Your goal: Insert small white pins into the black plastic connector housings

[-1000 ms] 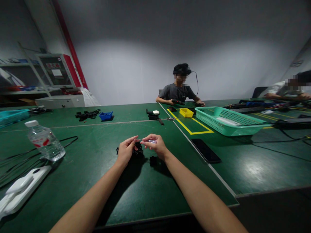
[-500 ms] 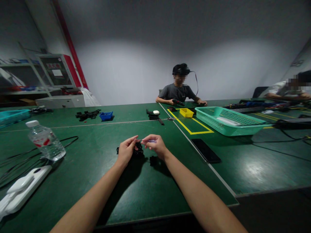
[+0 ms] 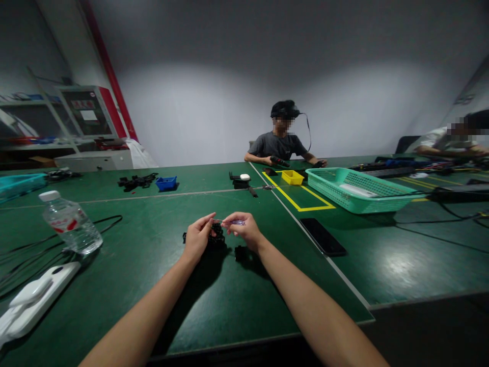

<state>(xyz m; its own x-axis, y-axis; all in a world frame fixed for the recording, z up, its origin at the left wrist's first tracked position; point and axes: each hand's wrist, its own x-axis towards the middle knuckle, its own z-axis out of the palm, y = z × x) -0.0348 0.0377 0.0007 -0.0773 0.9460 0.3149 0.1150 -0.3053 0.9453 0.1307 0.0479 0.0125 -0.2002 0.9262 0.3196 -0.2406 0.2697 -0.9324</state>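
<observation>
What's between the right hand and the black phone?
In the head view, green tabletop lies between the right hand and the black phone, with a pale line running close by the phone.

Hands (image 3: 249, 228) with slim tool (image 3: 239, 223) at black assembly (image 3: 219, 239).

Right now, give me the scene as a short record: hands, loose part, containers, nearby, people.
left hand: at black assembly, grip unclear
right hand: holds slim tool, its tip toward the left fingertips
loose part: small black piece, right of assembly
containers: blue bin, yellow bin, green basket
nearby: phone, bottle
people: one opposite, one far right
</observation>
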